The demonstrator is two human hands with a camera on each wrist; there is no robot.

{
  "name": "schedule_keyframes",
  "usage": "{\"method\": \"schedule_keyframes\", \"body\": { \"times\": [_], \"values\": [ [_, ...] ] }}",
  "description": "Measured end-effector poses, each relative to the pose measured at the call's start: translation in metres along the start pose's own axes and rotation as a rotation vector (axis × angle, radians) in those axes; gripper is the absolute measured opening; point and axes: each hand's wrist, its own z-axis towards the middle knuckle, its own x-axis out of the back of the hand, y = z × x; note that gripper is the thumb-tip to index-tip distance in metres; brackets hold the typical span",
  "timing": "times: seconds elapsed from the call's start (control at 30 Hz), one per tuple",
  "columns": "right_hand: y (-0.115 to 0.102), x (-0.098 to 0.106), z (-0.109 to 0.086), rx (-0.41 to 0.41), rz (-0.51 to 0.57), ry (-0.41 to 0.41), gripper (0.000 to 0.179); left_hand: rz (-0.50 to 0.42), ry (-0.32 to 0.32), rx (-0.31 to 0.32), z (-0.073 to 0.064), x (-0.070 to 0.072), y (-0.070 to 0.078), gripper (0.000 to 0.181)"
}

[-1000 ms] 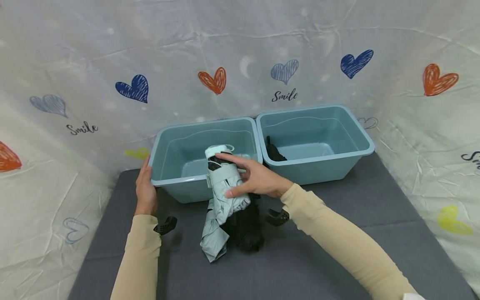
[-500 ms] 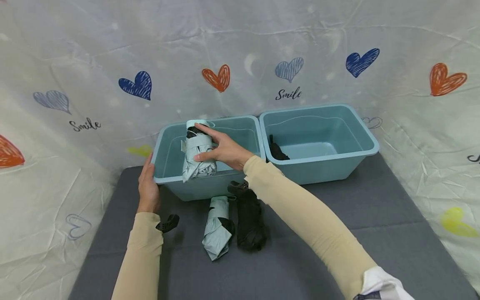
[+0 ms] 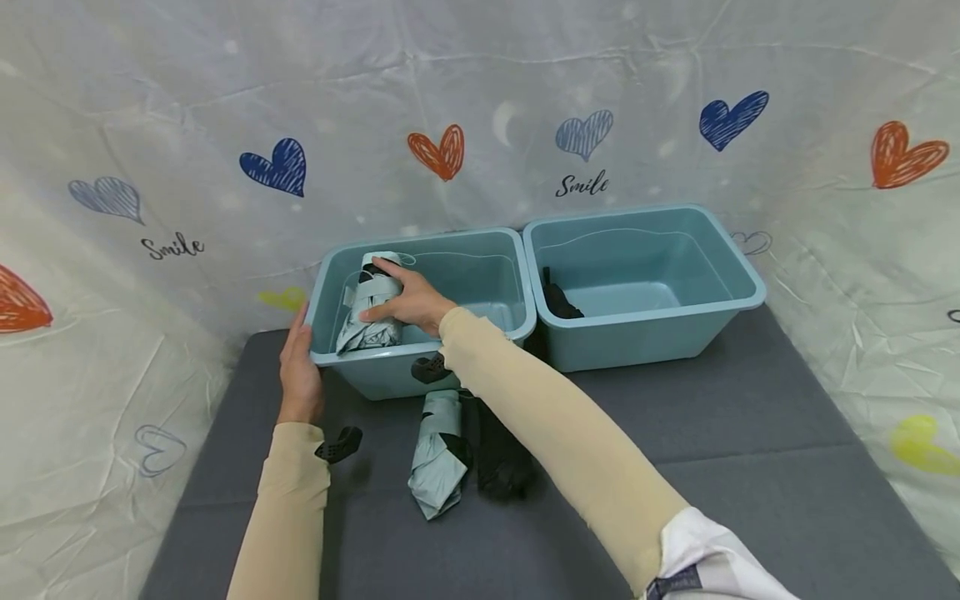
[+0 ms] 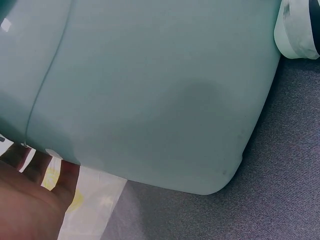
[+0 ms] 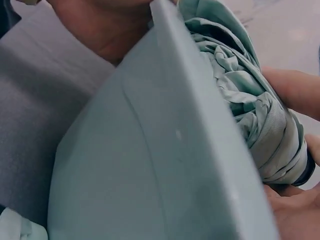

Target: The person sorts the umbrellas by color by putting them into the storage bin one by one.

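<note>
My right hand (image 3: 412, 302) grips a folded pale-blue umbrella (image 3: 367, 329) inside the left blue bin (image 3: 375, 379), close to its left end. In the right wrist view, thumb and fingers (image 5: 295, 92) lie on either side of the bunched cloth, partly hidden by the bin's rim. Against the bin's left side rests my left hand (image 3: 302, 379), its fairly straight fingers touching the outer wall in the left wrist view. On the table in front lie another pale-blue folded umbrella (image 3: 437, 462) and a black folded umbrella (image 3: 501, 458), the latter partly covered by my right forearm.
A second blue bin (image 3: 645, 342) stands to the right, side by side with the first. A small black folded item (image 3: 558, 302) leans in its left corner. Behind both bins hangs a pale printed cloth (image 3: 502, 75). Dark grey fabric (image 3: 750, 500) covers the table.
My right hand has carried the pale-blue umbrella from above the table leftward over the front rim and down into the left bin. My left hand keeps its place on the bin.
</note>
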Motion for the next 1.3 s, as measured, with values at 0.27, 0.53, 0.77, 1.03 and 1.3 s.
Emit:
{"method": "schedule_keyframes", "body": {
  "times": [0.27, 0.53, 0.77, 1.03, 1.3],
  "values": [
    [0.009, -0.012, 0.013, -0.032, -0.101, 0.013, 0.092, 0.004, -0.011, -0.003, 0.000, -0.001, -0.002, 0.050],
    [0.007, -0.019, 0.016, -0.042, -0.214, -0.015, 0.093, 0.006, -0.011, -0.002, -0.002, -0.001, 0.001, 0.050],
    [0.007, -0.023, 0.021, -0.075, -0.233, -0.028, 0.092, 0.003, -0.012, 0.019, -0.002, -0.002, 0.002, 0.050],
    [0.008, -0.028, 0.025, -0.106, -0.230, -0.053, 0.088, -0.008, -0.023, -0.005, -0.002, 0.002, 0.000, 0.049],
    [0.009, -0.025, 0.028, -0.138, -0.170, -0.174, 0.078, -0.021, -0.033, -0.004, -0.003, 0.000, 0.002, 0.049]
  ]
}}
